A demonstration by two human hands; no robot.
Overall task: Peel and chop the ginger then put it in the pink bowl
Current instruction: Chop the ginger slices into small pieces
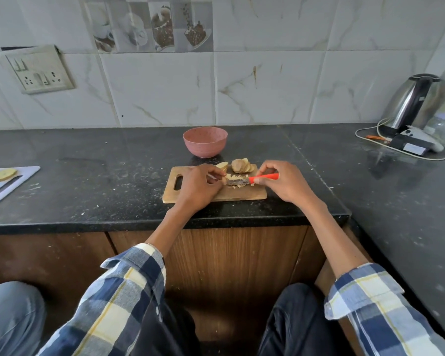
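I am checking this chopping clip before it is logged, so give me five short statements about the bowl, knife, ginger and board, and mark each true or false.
1. The right hand holds the knife by its orange handle. True.
2. The pink bowl is full of chopped ginger. False: no ginger shows in it.
3. Ginger slices lie on the wooden cutting board. True.
4. The pink bowl sits on the cutting board. False: it stands on the black counter behind the board.
5. The left hand rests idle on the counter. False: its fingers are at the knife blade, over the board.
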